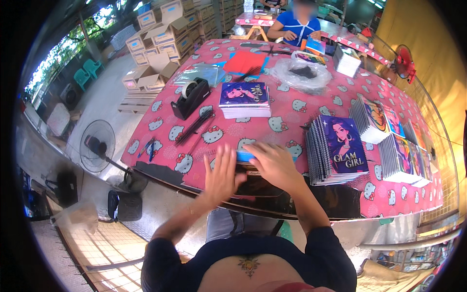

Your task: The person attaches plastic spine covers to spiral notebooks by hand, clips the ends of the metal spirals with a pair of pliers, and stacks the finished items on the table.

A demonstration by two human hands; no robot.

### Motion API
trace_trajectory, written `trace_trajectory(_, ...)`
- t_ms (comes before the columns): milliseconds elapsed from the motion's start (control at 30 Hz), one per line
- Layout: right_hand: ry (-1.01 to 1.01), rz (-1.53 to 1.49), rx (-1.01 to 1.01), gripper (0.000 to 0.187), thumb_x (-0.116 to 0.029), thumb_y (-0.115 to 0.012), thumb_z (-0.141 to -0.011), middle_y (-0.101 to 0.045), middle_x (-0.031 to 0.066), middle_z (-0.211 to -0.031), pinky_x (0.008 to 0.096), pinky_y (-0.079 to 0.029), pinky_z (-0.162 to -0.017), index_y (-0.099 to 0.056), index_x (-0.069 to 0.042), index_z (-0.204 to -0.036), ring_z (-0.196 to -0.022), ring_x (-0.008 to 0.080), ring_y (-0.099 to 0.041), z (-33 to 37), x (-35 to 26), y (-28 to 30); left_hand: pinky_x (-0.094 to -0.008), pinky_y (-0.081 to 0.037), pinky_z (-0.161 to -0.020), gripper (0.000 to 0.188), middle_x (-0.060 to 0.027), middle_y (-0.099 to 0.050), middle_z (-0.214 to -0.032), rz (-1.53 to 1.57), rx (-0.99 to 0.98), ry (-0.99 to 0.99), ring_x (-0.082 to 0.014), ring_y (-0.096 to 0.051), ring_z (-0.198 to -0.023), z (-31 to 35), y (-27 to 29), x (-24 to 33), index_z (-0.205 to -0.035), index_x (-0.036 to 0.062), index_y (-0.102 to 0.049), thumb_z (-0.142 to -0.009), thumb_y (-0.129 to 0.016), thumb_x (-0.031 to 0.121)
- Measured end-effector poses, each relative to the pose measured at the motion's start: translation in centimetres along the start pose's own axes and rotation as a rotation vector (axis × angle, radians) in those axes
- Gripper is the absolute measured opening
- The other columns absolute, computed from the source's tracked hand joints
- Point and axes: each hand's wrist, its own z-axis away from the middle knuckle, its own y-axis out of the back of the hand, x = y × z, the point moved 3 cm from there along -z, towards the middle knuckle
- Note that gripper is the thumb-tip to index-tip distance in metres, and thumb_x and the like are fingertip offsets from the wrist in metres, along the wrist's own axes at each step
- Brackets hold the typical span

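Note:
At the near edge of the table, a flat blue-edged piece (244,155) stands between my hands, mostly hidden and partly blurred; I cannot make out its kind. My left hand (220,176) is raised at its left side, fingers stretched out and the thumb toward it. My right hand (273,166) comes in from the right, its extended fingers lying over the blue top edge. To the right rises a tall stack of spiral notebooks (335,148) with purple illustrated covers. A smaller stack of the same notebooks (244,99) lies farther off.
A black tape dispenser (190,99), dark binding wires (193,127) and small pliers (152,149) lie left on the pink patterned tablecloth (277,124). Clear plastic (300,73) and red sheets (245,63) are farther back. More notebooks (399,158) stand right. A person in blue (296,27) sits opposite.

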Motion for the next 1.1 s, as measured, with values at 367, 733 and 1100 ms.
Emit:
trace_trajectory(367, -0.045, 0.011, -0.019, 0.024, -0.014, -0.067, -0.085, -0.071, 0.0101, -0.082, 0.045, -0.051, -0.059, -0.071, -0.012, -0.108, -0.07, 0.0325, -0.068, 2.1, 2.4, 0.8, -0.066, -0.015, -0.118, 0.09, -0.0289, -0.029, -0.158, 0.124, -0.144, -0.1, -0.0436, -0.026, -0.149, -3.2, 2.3, 0.5, -0.15, -0.0083, -0.032, -0.089, -0.062, 0.052)
trace_trajectory(733, -0.116, 0.034, -0.084, 0.022, -0.016, -0.067, -0.087, -0.072, 0.0133, -0.084, 0.0475, -0.051, -0.063, -0.072, -0.013, -0.108, -0.073, 0.0344, -0.069, 2.3, 3.3, 1.4, -0.0602, -0.023, -0.117, 0.09, -0.0238, -0.036, -0.155, -0.012, -0.197, -0.181, -0.0372, -0.032, -0.148, -4.8, 3.5, 3.2, -0.147, -0.0041, -0.038, -0.084, -0.066, 0.053)
trace_trajectory(1100, -0.204, 0.08, -0.167, 0.048, -0.017, -0.07, -0.086, -0.074, 0.0095, -0.096, 0.0499, -0.048, -0.078, -0.056, -0.009, -0.131, -0.085, 0.0342, -0.069, 2.4, 2.8, 1.2, -0.0621, -0.018, -0.118, 0.083, -0.0216, -0.036, -0.157, 0.058, 0.002, -0.209, -0.0363, -0.031, -0.148, -5.9, 2.9, 2.8, -0.15, -0.0031, -0.037, -0.092, -0.059, 0.052)
